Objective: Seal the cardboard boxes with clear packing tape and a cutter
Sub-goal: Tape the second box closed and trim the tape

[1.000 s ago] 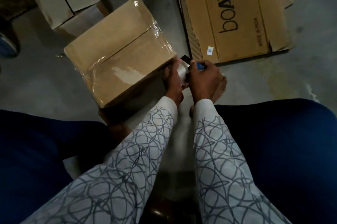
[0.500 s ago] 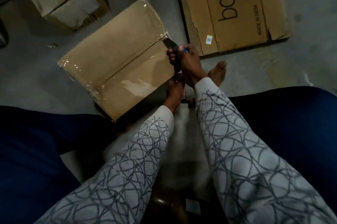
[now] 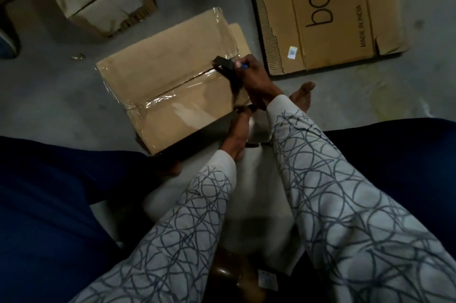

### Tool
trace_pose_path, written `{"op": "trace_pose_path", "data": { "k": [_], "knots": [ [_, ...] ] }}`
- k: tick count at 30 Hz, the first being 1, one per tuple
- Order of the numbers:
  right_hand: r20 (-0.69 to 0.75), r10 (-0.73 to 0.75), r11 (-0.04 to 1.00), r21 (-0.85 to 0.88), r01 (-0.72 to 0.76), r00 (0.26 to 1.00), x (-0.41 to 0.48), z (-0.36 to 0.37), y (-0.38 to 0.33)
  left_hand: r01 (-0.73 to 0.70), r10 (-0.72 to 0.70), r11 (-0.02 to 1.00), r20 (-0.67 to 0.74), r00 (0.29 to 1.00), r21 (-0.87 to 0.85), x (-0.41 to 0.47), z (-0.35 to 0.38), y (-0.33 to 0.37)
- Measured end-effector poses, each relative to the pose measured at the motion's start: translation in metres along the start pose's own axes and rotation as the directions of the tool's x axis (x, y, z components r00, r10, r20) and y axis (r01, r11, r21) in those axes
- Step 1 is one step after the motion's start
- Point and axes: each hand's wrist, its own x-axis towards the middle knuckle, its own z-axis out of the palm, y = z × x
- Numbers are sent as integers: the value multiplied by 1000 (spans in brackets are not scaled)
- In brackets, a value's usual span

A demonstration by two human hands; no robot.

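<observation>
Holding cutter (image 3: 223,64): right hand (image 3: 255,78), fingers curled round it, at right edge of box (image 3: 172,80)
Left hand (image 3: 237,130): by near box side, cannot tell grip
Box: on floor (image 3: 49,95), clear tape (image 3: 158,101) on top

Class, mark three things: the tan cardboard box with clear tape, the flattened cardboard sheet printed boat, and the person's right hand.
Tan cardboard box (image 3: 167,73): head view, on its bare upper flap.
Flattened cardboard sheet printed boat (image 3: 345,36): head view, on its printed panel.
Right hand (image 3: 256,80): head view, on its back.

Dim, soft blur, dark vignetted corners
</observation>
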Motion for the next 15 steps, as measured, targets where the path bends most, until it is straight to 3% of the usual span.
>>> {"op": "trace_pose_path", "data": {
  "k": [4,7,10,13,15],
  "knots": [
    [69,7,999,43,-10,998,-7,-8,-8,-19,13,996,-75,997,-82,-3,7,0],
    [82,-27,983,182,12,996,-20,-25,-16,-215,214,977,-129,968,6,0,8,-5],
    [-85,-91,996,7,92,992,-31,-55,-9,-325,326,945,-98,940,27,7,-3,-6],
    [-241,-68,980,-198,20,968,-43,-82,5,-286,286,958,-113,952,15,11,-13,-3],
    [-246,-44,954,-299,-32,968,-51,-87,10,-273,271,962,-135,953,5,14,-13,-1]
  ]
}}
